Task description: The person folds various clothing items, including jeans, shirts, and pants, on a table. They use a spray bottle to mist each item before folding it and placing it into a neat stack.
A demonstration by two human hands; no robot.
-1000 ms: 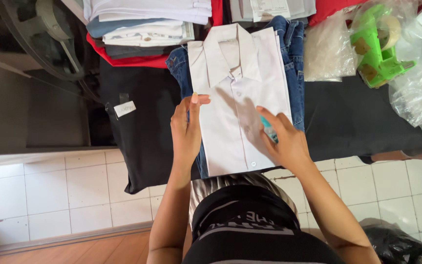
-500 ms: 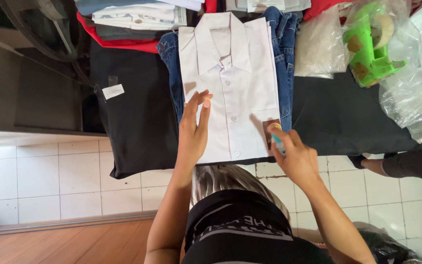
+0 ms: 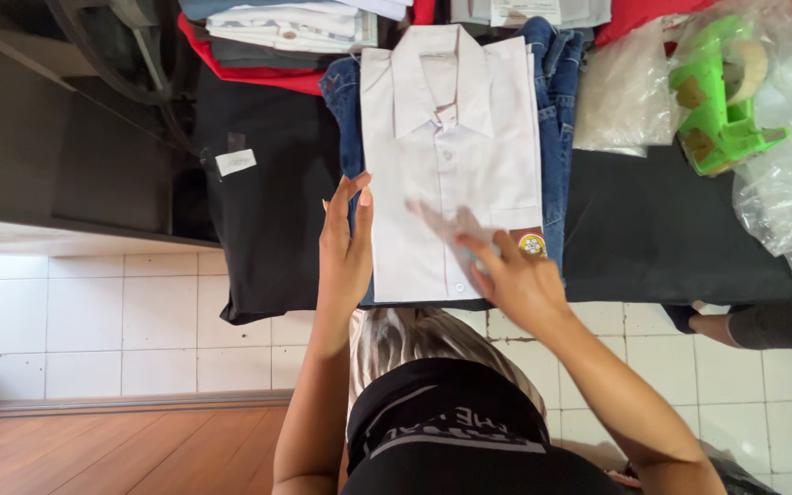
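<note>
Hands lie open and flat, holding nothing: I see my left hand (image 3: 345, 252) at the white folded shirt's (image 3: 456, 156) edge, my right hand (image 3: 506, 275) smoothing its front. It rests on blue jeans (image 3: 556, 110) on the dark worktop (image 3: 662, 238), so it stays neat.

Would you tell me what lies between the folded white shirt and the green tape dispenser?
In the head view, a strip of blue jeans under the white shirt, then a clear plastic bag on black cloth, lie before the green tape dispenser.
</note>
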